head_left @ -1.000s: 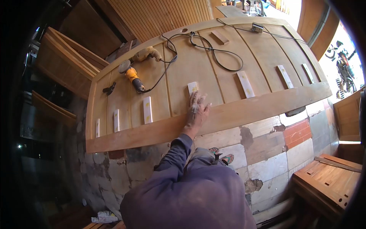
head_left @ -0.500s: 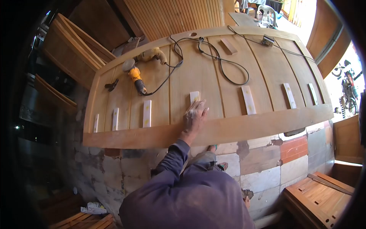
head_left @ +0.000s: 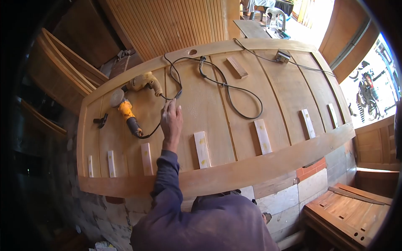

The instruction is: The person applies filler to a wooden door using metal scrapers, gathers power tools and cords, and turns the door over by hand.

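Observation:
My left hand is stretched out over the wooden door panel, palm down, with the fingers slightly bent and the thumb apart. Its fingertips reach a black power cord, which passes behind them; no grip on it shows. Left of the hand lies a yellow-and-black angle grinder with a round disc. Behind that rests a tan power drill. Pale wooden blocks with yellow spots, one of them the block, stand in a row along the near rail. My right hand cannot be made out.
A dark clamp-like piece lies at the panel's left. A loose wood block and a metal outlet box sit toward the far side. Wooden panels lean at left. Another wooden door lies low at right.
My left hand has left the middle block and moved forward and left to the cord. The view has shifted, so the panel appears lower and further left.

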### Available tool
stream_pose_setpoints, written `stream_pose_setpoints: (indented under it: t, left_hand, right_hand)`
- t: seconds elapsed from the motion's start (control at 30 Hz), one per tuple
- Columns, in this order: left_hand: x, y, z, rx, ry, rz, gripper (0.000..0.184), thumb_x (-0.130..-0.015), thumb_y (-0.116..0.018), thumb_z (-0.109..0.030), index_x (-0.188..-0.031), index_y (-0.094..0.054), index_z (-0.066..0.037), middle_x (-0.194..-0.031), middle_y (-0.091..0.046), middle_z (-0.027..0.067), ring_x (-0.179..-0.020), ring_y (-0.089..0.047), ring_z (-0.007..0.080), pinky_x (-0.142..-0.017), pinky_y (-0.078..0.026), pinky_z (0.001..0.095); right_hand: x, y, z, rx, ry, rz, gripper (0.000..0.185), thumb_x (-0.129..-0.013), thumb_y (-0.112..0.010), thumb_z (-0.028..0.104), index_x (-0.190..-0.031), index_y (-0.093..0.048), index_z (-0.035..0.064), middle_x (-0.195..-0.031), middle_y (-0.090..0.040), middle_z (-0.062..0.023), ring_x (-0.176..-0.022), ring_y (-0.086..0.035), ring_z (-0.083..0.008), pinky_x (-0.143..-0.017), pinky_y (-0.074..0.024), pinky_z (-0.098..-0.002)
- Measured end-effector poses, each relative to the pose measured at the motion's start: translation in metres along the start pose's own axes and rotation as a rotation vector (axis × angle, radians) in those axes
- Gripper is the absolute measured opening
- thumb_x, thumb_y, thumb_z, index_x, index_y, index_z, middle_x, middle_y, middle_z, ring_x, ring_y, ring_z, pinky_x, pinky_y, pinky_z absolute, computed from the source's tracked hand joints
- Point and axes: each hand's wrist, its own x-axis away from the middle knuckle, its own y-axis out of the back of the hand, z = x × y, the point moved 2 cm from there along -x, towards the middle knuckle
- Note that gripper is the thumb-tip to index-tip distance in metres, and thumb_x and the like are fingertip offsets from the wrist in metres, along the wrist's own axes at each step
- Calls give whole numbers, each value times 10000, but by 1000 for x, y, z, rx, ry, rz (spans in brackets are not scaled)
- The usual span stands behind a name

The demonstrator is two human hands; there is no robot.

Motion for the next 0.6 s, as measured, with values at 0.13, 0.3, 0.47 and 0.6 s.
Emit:
stream_pose_setpoints:
  t: [0.13,0.3,0.47,0.6]
  left_hand:
    - [-41,-54,18,-207,-67,169,458,-952,-672,-207,-1366,-607,-21,-1247,-675,215,-1157,-629,390,-1047,-468,450]
    - [-53,-84,14,-498,20,235,364,-879,-747,-281,-1160,-666,-65,-1112,-701,184,-1044,-643,382,-953,-482,451]
    - [-50,-57,40,-203,-30,313,336,-834,-785,-335,-742,-660,-38,-898,-684,226,-913,-645,400,-833,-507,499]
    - [-53,-58,28,-329,60,322,406,-890,-749,-338,-1160,-671,-45,-1173,-662,232,-1115,-618,401,-956,-501,477]
  right_hand:
    - [5,5,15,47,14,10,390,-1021,-680,326,-1175,-695,-31,-1023,-743,-94,-925,-683,-140,-849,-549,-294]
    - [42,3,73,-79,-133,-22,372,-1008,-690,343,-1161,-690,4,-1006,-729,-90,-877,-695,-160,-742,-573,-310]
    - [99,-17,189,-97,-289,-112,359,-995,-699,343,-1183,-684,37,-1026,-726,-82,-758,-701,-179,-586,-550,-316]
    - [99,-28,188,-98,-279,-120,362,-993,-696,340,-1186,-692,33,-1010,-734,-68,-742,-697,-169,-598,-547,-311]
